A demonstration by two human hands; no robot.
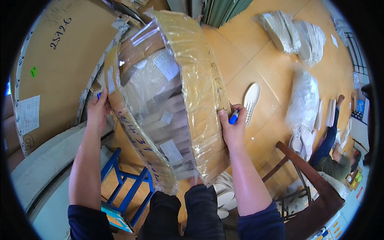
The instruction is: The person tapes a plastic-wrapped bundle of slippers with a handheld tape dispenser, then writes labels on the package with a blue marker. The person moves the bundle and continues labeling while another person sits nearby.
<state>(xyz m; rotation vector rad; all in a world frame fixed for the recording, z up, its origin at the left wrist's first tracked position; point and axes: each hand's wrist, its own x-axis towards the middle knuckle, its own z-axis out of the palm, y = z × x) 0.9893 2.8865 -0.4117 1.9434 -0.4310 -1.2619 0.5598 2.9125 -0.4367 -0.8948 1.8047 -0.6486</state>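
A large cardboard box (202, 120), its edges covered in shiny clear tape, is tilted in front of me. Its top is open or see-through, showing plastic-wrapped bundles (168, 106) with white paper labels. My left hand (98, 112) grips the box's left side, fingers curled over the edge. A small blue object (99, 95), perhaps a pen cap, shows at those fingers. On the opposite side, my right hand (234, 130) presses against the box wall with a blue marker (234, 116) held in its fingers. Handwriting runs along both box sides.
Taller cardboard cartons (60, 76) stand at left, beside a blue metal stand (130, 188). On the tiled floor lie a shoe sole (251, 102) and plastic-wrapped sole bundles (280, 32). A brown-framed chair (308, 176) stands at right. Another person (336, 162) sits on the floor beyond.
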